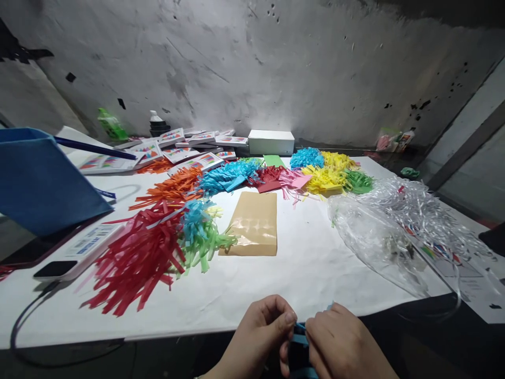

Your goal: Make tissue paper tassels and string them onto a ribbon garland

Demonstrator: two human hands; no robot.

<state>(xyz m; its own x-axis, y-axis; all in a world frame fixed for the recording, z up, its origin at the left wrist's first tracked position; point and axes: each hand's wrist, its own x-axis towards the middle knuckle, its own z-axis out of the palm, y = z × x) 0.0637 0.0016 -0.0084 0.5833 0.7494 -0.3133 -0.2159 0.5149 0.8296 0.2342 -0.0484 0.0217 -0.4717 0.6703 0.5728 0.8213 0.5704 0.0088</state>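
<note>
Blue paper: you are holding a small blue paper piece (300, 342) at the near edge of the white table (276, 284), right in front of you.
Left hand: your left hand (258, 337) is pinching the paper's left side, fingers curled tight on it.
Right hand: your right hand (343, 345) is pinching the right side, almost touching the other hand.
Middle of table: a tan envelope (252, 223) is lying flat.
Left side: red paper strips (136, 260) are piling beside green strips (203, 239); a blue bag (39, 181) is standing further left.
Right side: a clear plastic bag (379, 239) is lying crumpled.
</note>
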